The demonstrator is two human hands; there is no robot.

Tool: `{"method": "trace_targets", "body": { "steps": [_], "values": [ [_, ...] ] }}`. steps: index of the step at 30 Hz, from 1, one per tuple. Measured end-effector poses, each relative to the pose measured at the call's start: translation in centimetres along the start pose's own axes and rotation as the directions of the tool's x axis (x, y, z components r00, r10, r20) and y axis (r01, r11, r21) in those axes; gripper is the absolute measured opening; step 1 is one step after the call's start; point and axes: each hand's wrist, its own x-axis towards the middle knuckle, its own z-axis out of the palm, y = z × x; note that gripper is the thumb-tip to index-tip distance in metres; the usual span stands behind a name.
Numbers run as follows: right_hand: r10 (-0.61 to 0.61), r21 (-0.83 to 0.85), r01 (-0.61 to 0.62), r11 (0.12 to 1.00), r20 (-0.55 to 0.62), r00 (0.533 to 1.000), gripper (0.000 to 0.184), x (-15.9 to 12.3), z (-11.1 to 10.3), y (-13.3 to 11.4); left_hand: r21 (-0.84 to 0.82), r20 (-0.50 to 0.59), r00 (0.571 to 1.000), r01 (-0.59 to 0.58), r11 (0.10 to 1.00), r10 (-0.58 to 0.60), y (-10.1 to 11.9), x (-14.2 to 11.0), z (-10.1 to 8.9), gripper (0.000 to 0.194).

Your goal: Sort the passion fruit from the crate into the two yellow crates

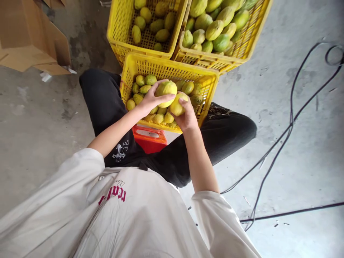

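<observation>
My left hand (153,96) is closed around a large yellow-green papaya (167,89), thumb across its near side. Beside it, my right hand (187,116) grips a smaller, yellower papaya (177,105) from the right. The two fruits are close together, and I cannot tell whether they touch. Both are held above a yellow plastic crate (209,80) between my knees. Several more yellow-green papayas (158,118) lie in that crate, partly hidden by my hands.
Beyond it stand a yellow crate (114,27) with scattered papayas and another yellow crate (258,32) heaped with larger ones. A red stool or box (152,145) shows below the near crate. Cardboard (29,39) lies at left; black cables (291,123) cross the concrete floor at right.
</observation>
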Motion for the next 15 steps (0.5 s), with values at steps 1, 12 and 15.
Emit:
{"method": "trace_targets", "body": {
  "steps": [1,12,15],
  "values": [
    [-0.001,-0.007,0.001,1.000,0.007,1.000,0.052,-0.2,-0.1,-0.1,0.004,0.016,1.000,0.004,1.000,-0.004,-0.3,-0.1,0.1,0.038],
    [-0.046,-0.089,0.037,0.995,-0.104,0.994,0.052,1.2,-1.0,0.8,-0.103,-0.086,0.971,0.212,0.972,-0.221,-1.4,-0.1,1.3,0.006],
    [-0.054,-0.064,0.048,0.997,-0.104,0.993,0.046,1.4,-0.9,0.5,-0.054,-0.046,0.991,0.120,0.991,-0.123,-1.7,0.4,0.4,0.032]
  ]
}}
